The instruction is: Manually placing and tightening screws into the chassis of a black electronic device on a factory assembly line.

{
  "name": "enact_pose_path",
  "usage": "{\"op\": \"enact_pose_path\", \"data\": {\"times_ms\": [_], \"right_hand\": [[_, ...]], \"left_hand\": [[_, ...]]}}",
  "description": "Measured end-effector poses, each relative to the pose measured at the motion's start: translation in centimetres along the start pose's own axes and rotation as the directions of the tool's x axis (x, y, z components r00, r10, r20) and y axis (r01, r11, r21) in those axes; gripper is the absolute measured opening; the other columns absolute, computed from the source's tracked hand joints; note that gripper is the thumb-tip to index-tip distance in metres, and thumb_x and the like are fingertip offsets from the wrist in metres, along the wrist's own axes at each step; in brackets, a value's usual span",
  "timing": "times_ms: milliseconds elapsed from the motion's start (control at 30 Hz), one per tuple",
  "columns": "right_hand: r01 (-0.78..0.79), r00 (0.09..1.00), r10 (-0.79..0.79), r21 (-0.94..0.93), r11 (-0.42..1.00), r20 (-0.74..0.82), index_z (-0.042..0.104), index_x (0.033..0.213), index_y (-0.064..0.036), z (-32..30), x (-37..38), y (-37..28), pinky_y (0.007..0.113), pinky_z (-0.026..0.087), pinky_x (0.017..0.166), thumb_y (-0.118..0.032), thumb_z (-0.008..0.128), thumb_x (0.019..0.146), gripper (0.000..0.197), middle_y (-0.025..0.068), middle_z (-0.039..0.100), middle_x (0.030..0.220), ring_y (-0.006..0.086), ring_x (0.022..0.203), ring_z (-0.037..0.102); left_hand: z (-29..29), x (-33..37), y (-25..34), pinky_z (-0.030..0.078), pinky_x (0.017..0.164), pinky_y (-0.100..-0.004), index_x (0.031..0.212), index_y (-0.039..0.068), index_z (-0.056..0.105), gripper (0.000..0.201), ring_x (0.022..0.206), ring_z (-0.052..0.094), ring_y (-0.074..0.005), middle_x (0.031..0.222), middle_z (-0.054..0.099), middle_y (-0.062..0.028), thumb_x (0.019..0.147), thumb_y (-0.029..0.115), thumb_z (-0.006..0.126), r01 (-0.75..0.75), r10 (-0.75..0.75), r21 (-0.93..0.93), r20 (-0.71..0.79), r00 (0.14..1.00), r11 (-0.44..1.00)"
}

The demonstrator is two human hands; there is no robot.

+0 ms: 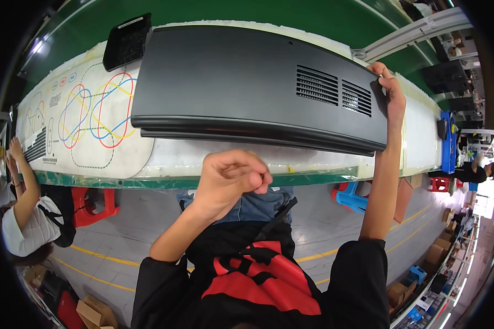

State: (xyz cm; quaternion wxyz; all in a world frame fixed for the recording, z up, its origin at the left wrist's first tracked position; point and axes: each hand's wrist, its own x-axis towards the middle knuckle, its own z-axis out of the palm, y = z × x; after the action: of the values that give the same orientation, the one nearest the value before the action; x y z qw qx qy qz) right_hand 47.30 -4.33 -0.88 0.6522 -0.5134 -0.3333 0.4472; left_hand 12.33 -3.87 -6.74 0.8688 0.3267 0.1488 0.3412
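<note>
A long black casing with two slotted vents near its right end lies across the table in front of me. My right hand grips the casing's right end, its fingers bent over the far corner. My left hand is apart from the casing, in front of its near edge and over the table's edge. Its fingers curl in toward the thumb; whatever they may hold is hidden. A small black tray stands by the casing's far left corner.
On the left, a white mat with coloured looped lines covers the table. Another person is at the far left. A blue bin stands at the table's right end. Red and blue stools stand below the near edge.
</note>
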Motion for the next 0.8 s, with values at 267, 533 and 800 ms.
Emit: {"op": "enact_pose_path", "data": {"times_ms": [267,533,800], "right_hand": [[0.026,1.0,-0.027,0.166,0.986,0.005,0.051,0.113,-0.0021,1.3,-1.8,0.5,0.029,0.046,0.087,-0.017,0.05,0.088,0.029,0.0093,0.054,0.101,0.021,0.098,0.057],[-0.022,1.0,0.014,0.305,0.952,0.027,0.057,0.113,-0.0004,0.2,-1.1,1.7,0.032,0.045,0.091,-0.018,0.051,0.087,0.032,0.0115,0.058,0.106,0.024,0.1,0.058],[-0.003,0.973,0.05,0.204,0.979,-0.227,0.057,0.112,-0.0042,2.4,-1.1,1.0,0.03,0.05,0.082,-0.018,0.049,0.086,0.031,0.0117,0.06,0.1,0.022,0.09,0.061]], "left_hand": [[0.6,0.0,0.1,0.042,0.059,-0.0261,0.094,0.003,0.064,0.022,0.068,0.055,-0.0154,0.082,0.06,-0.0076,0.083,0.018,0.075,-0.017,0.023,-0.105,0.052,0.998,0.994],[-0.2,0.4,-0.4,0.05,0.065,-0.0266,0.099,-0.002,0.066,0.02,0.074,0.059,-0.0157,0.089,0.065,-0.0126,0.086,0.012,0.072,-0.011,0.029,-0.218,0.079,0.996,0.976],[1.4,0.7,-0.3,0.037,0.056,-0.0251,0.093,0.008,0.061,0.025,0.066,0.049,-0.011,0.082,0.057,-0.0022,0.084,0.029,0.072,0.014,-0.006,-0.197,0.042,0.999,0.98]]}}
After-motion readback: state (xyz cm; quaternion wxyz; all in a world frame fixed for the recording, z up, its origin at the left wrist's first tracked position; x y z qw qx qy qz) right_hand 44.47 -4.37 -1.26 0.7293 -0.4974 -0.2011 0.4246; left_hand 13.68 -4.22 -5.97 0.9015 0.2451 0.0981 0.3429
